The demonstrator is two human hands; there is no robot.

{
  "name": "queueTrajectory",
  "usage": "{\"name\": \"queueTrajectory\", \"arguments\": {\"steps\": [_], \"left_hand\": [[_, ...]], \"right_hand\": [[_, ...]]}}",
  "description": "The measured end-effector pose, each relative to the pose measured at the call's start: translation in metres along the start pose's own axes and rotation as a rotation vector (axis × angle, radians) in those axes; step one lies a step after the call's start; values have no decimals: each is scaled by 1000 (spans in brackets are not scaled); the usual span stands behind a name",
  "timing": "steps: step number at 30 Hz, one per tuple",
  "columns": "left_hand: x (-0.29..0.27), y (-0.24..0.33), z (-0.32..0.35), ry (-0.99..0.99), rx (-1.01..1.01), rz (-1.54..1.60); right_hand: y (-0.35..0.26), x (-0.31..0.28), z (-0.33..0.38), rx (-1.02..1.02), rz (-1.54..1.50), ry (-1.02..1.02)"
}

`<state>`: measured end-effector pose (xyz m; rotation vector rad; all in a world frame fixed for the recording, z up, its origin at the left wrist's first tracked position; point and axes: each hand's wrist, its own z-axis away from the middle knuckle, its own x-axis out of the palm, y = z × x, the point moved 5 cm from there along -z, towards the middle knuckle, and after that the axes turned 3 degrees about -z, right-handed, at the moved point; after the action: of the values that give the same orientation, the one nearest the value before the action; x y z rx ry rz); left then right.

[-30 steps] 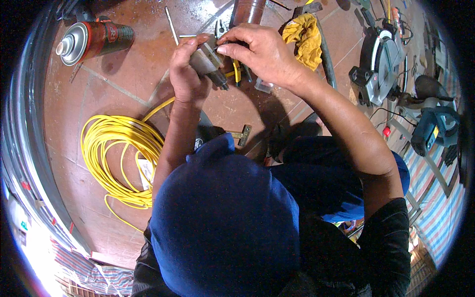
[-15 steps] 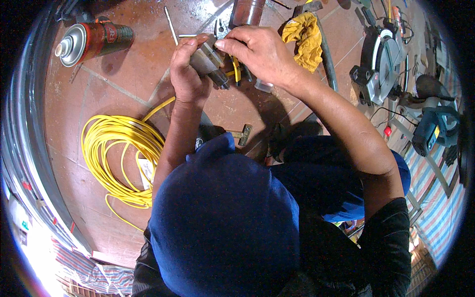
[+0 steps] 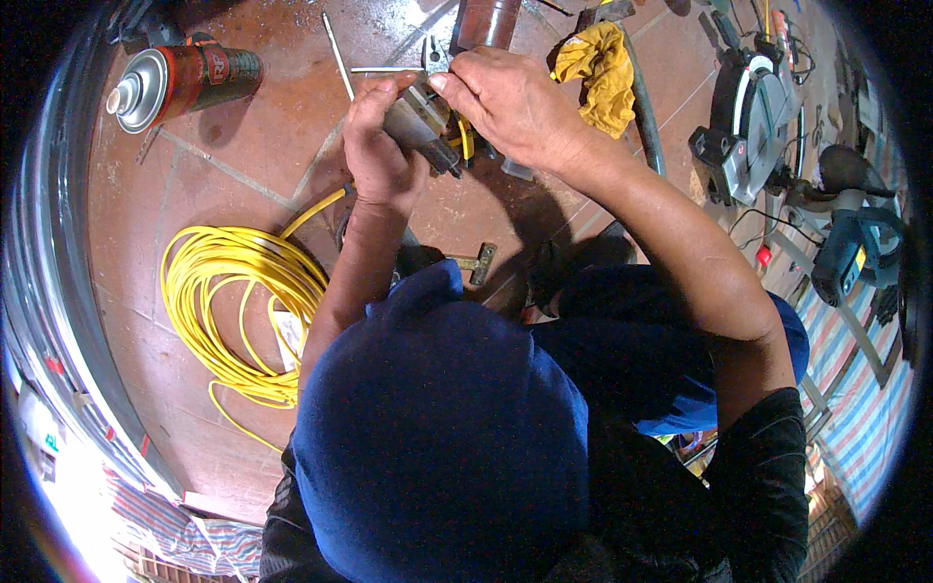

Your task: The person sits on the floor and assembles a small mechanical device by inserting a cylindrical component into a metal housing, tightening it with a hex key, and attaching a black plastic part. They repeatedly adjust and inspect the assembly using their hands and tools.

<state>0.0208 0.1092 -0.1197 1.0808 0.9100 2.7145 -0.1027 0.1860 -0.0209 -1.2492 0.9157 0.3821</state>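
Note:
A grey metal block with a dark, narrower end (image 3: 418, 124) is gripped in my left hand (image 3: 379, 146), whose fingers wrap its left side and top. My right hand (image 3: 520, 107) is closed, thumb and forefinger pinched by the block's upper right edge. What those fingers hold, if anything, is hidden. Just beyond the hands lie pliers (image 3: 433, 56), whose yellow handle (image 3: 467, 144) shows below my right hand. A thin pale rod (image 3: 384, 69) lies behind my left fingers, and a longer metal rod (image 3: 338, 53) slants at its left.
On the tiled floor lie a spray can (image 3: 194, 83), a coiled yellow hose (image 3: 243, 311), a hammer (image 3: 482, 262) and a crumpled yellow cloth (image 3: 601, 78). A reddish-brown cylinder (image 3: 486, 24) stands at the far side. Right are a circular-bladed saw (image 3: 753, 126) and a teal power tool (image 3: 855, 253).
My left hand and the metal block have shifted slightly right and the block has turned a little. My right hand stays pinched beside it, moved only slightly.

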Motion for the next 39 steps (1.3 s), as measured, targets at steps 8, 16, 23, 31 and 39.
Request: {"name": "queueTrajectory", "arguments": {"steps": [8,16,23,31,39], "left_hand": [[-5,0,0,48,132,-225],[4,12,3,19,295,-336],[12,-4,-2,-202,-175,212],[13,-3,0,-269,-180,280],[19,-2,5,-452,-245,450]], "right_hand": [[5,5,5,132,-44,-42],[13,14,12,382,-255,5],[39,23,6,618,-751,-57],[50,2,1,733,-883,14],[36,-11,-2,566,-610,-31]]}}
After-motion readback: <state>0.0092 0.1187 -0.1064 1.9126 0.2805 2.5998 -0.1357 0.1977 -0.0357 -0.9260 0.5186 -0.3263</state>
